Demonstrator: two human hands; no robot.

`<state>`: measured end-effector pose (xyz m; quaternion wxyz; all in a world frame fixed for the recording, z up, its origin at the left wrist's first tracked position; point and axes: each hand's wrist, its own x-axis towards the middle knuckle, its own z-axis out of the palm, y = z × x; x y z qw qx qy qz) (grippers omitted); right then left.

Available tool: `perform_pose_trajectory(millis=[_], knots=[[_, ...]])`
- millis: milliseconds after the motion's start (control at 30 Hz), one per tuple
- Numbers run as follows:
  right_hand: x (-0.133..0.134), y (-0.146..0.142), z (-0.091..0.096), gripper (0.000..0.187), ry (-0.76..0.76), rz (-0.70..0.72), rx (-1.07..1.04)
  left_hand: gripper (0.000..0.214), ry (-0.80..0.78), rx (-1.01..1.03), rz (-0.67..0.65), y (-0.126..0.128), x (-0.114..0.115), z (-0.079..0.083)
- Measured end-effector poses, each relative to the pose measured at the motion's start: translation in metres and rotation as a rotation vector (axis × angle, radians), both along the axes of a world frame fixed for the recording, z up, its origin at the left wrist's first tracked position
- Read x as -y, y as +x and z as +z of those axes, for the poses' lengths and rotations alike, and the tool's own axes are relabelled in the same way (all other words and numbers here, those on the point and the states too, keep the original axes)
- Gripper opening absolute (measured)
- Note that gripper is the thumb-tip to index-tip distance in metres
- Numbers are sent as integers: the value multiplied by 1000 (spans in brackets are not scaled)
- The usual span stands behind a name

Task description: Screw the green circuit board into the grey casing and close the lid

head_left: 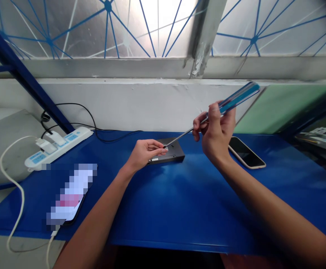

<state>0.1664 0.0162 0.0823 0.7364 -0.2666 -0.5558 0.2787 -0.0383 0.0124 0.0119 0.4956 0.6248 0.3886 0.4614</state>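
My right hand [217, 129] is wrapped round a screwdriver [237, 99] with a clear blue handle, raised above the table. Its long metal shaft slants down to the left. At the shaft's tip, the thumb and fingers of my left hand [147, 151] are pinched together; whatever is between them is too small to make out. Directly below lies a flat dark grey box-shaped device [177, 153] with a small white label on its front side. My left hand partly covers this device, and I cannot tell whether the fingers touch it.
On the blue table [180, 209], a lit phone [74, 198] lies at the left with a white cable. A white power strip [62, 147] with plugs stands behind it. Another phone [247, 153] in a pale case lies beyond my right forearm. A blue frame post [31, 74] rises at the left.
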Motion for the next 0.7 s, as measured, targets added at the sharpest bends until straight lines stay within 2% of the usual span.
perform_pose_trajectory(millis=[433,700], knots=[[2,0,3,33,-28,-53,12,23,39,-7,-16,1,0,-2],[3,-1,2,33,-40,-61,27,27,11,-46,-29,3,1,-3]])
